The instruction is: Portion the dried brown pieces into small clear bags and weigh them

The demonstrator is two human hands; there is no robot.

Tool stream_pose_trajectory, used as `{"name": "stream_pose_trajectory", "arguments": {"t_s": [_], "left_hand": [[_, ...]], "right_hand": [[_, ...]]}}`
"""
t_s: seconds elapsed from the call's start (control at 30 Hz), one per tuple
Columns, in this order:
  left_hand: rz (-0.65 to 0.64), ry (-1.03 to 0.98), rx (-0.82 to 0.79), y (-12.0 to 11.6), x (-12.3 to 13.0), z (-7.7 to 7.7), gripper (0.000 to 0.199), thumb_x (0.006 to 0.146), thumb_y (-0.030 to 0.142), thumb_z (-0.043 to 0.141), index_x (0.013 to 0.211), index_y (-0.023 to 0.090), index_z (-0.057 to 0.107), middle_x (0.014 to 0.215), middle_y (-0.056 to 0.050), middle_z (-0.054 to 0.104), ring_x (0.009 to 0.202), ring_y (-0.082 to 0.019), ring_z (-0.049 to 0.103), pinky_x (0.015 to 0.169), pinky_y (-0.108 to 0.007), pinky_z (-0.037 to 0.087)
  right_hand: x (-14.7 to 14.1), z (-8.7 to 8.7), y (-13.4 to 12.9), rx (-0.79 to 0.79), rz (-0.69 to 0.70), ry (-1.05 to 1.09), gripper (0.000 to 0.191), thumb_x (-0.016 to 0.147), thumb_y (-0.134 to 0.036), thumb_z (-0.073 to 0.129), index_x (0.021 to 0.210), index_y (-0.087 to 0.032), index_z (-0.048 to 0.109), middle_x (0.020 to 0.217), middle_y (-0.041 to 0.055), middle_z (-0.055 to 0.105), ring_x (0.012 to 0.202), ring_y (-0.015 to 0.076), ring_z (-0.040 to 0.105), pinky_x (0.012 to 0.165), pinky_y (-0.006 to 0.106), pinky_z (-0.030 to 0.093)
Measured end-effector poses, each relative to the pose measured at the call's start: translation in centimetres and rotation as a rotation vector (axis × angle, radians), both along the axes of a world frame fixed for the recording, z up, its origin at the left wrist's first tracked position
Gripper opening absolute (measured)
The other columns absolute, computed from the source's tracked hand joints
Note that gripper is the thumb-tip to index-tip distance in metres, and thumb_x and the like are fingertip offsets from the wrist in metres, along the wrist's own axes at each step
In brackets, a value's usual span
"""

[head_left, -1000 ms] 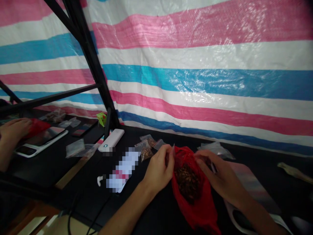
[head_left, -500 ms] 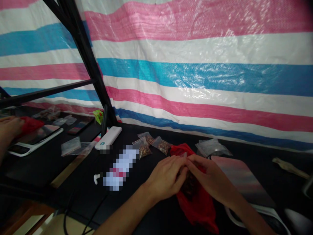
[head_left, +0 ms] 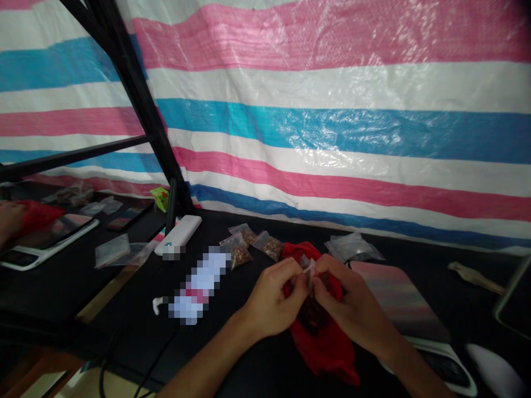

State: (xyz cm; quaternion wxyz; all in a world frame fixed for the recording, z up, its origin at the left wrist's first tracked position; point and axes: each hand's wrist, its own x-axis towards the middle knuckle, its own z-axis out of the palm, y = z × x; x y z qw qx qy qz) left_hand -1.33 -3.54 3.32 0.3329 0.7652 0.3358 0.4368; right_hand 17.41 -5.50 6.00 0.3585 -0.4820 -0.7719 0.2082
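- In the head view, the left hand (head_left: 279,298) has thumb and fingertips pinched together on a clear bag (head_left: 307,267), just above the red bag (head_left: 326,356).
- The right hand (head_left: 352,301) grips the clear bag's other side the same way; the two hands nearly meet, with only a sliver of film between them.
- The pinch from both sides probably keeps the limp film steady or spread, since one hand alone would let it fold.
- The red bag lies beneath and between the hands, brown bits (head_left: 313,318) showing in its mouth; sitting there, it would likely catch anything that drops.
- Beyond the left hand lie packets (head_left: 271,247) of similar bits, grouped perhaps to stay out of the way.
- Beyond the right hand are flat bags (head_left: 354,247), within easy reach; the scale (head_left: 398,298) lies to its right, its near end partly behind the forearm.
- Hidden: most of the clear bag, so whether it holds anything I cannot tell; the bits are dark and shaded by the fingers.
- Left of the left hand, a slab (head_left: 199,284) is pixelated; it may be a phone.
- Far left, a co-worker's hand (head_left: 9,218) is cut off by the edge, its grip unclear.
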Motion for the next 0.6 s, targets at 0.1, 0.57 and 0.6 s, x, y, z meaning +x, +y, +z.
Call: {"name": "stream_pose_trajectory", "arguments": {"t_s": [0.1,0.57,0.6], "left_hand": [[0.153,-0.038,0.052,0.2,-0.2,-0.5,0.026,0.104,0.019,0.048,0.078,0.020,0.049,0.077,0.001,0.051,0.070,-0.012,0.050,0.065,-0.025,0.037],[-0.103,0.256,0.235,0.1,-0.3,-0.6,0.016,0.105,0.027,0.053,0.114,0.023,0.066,0.116,-0.007,0.066,0.099,-0.017,0.067,0.087,-0.028,0.055],[-0.079,0.282,0.219,0.0,-0.3,-0.4,0.014,0.100,0.030,0.060,0.112,0.023,0.065,0.114,-0.006,0.065,0.098,-0.018,0.066,0.087,-0.030,0.054]], "right_hand": [[0.1,0.0,0.0,0.096,-0.056,-0.089,0.016,0.091,-0.020,0.055,0.076,-0.025,0.053,0.073,-0.0033,0.059,0.069,0.0162,0.055,0.070,0.032,0.040],[1.7,-0.9,1.6,-0.281,-0.190,0.338,0.059,0.097,-0.059,0.059,0.143,-0.025,0.044,0.106,0.0064,0.076,0.093,0.0247,0.075,0.087,0.041,0.059],[1.6,-1.1,1.6,-0.257,-0.188,0.350,0.058,0.096,-0.056,0.062,0.142,-0.025,0.045,0.113,0.0079,0.075,0.099,0.0249,0.074,0.092,0.042,0.058]]}}
